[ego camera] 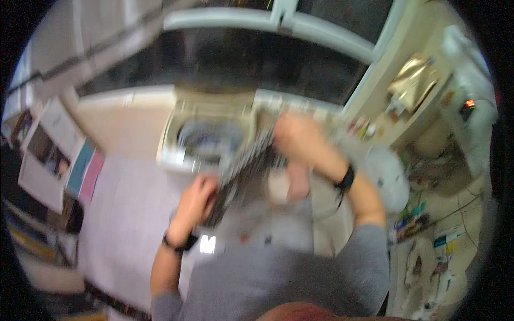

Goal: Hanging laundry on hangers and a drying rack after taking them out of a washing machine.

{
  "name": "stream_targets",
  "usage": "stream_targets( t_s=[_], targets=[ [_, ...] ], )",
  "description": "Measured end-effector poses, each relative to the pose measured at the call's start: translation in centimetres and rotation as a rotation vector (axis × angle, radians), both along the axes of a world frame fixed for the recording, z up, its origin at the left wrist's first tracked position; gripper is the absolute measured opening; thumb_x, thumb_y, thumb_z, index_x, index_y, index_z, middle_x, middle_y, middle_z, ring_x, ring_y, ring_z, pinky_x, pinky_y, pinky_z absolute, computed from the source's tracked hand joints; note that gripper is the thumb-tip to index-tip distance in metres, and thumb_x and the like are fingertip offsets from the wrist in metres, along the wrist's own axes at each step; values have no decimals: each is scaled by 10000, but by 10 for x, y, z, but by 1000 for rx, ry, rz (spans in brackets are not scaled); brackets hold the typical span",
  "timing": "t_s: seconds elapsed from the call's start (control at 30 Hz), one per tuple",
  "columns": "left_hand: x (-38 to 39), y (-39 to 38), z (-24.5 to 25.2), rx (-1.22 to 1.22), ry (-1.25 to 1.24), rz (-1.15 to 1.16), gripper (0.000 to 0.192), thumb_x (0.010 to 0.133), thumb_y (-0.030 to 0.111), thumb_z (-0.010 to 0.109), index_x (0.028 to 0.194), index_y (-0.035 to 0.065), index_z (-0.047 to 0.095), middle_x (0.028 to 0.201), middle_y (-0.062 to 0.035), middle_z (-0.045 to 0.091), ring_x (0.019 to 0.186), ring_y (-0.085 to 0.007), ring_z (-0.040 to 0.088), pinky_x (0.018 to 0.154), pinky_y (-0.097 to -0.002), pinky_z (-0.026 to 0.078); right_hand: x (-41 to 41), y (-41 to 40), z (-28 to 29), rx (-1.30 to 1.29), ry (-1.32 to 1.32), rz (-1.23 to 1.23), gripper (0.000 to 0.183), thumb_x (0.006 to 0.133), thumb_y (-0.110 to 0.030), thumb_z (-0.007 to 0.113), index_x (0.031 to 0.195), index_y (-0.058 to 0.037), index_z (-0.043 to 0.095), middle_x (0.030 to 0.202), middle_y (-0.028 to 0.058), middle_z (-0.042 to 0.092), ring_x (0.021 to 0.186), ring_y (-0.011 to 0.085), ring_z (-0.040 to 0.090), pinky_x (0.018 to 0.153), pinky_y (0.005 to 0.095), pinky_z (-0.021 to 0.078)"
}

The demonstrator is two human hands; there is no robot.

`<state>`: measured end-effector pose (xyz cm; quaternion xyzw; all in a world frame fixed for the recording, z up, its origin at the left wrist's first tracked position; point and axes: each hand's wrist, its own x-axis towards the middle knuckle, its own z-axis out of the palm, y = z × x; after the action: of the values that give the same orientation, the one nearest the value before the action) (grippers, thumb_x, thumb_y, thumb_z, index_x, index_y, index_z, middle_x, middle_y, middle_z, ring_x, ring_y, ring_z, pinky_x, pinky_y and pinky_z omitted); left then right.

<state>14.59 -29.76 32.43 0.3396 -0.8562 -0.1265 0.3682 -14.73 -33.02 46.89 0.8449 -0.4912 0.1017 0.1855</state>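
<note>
A dark, patterned cloth (245, 168), blurred by motion, stretches slantwise between my hands. My left hand (198, 200) grips its lower end, in front of my body. At its upper end my right hand (297, 136) is closed on the cloth, raised further forward. Beyond them stands a top-loading washing machine (172, 160) with its lid up and bluish, blurred contents in the drum. I wear a dark band on each wrist.
On the left is an open white box or cabinet (40, 176) beside blue and pink panels. A white rounded object (387, 180) stands to the right, near shelves with small items. A gold-coloured bag (413, 82) is at the upper right. Dark window panes (241, 60) lie behind the machine.
</note>
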Motion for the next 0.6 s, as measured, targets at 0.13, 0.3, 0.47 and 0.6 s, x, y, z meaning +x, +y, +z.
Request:
stream_targets(
  t_s=[0.13, 0.3, 0.47, 0.6],
  targets=[
    [23, 44, 5, 29, -24, 46, 530, 644, -29, 632, 1116, 205, 567, 1152, -136, 534, 822, -310, 596, 678, -382, 506, 6, 20, -26, 298, -72, 114, 182, 758, -265, 647, 826, -97, 636, 830, 87, 567, 800, 281, 594, 624, 417, 489],
    [54, 68, -29, -133, -81, 56, 287, 683, 46, 624, 958, 127, 605, 1040, -127, 561, 708, -300, 575, 610, -373, 485, 34, 21, -4, 602, 190, 87, 319, 811, -270, 618, 1098, -135, 582, 963, 120, 580, 902, 274, 567, 767, 371, 456],
    [84, 73, -83, 5, -178, 658, 157, 643, -10, 576, 797, 22, 571, 819, -136, 586, 688, -338, 566, 580, -408, 466, 55, 27, 131, -103, -166, 543, 330, 760, -108, 624, 1079, -44, 568, 1069, 149, 570, 963, 300, 556, 851, 376, 457],
    [90, 88, -68, -48, -28, 714, 268, 644, 5, 560, 911, 4, 537, 1081, -173, 537, 754, -351, 586, 588, -417, 483, 70, 51, 280, -373, -767, 697, 371, 924, -234, 486, 1245, -49, 456, 1160, 101, 527, 1065, 195, 523, 872, 319, 468]
  ],
)
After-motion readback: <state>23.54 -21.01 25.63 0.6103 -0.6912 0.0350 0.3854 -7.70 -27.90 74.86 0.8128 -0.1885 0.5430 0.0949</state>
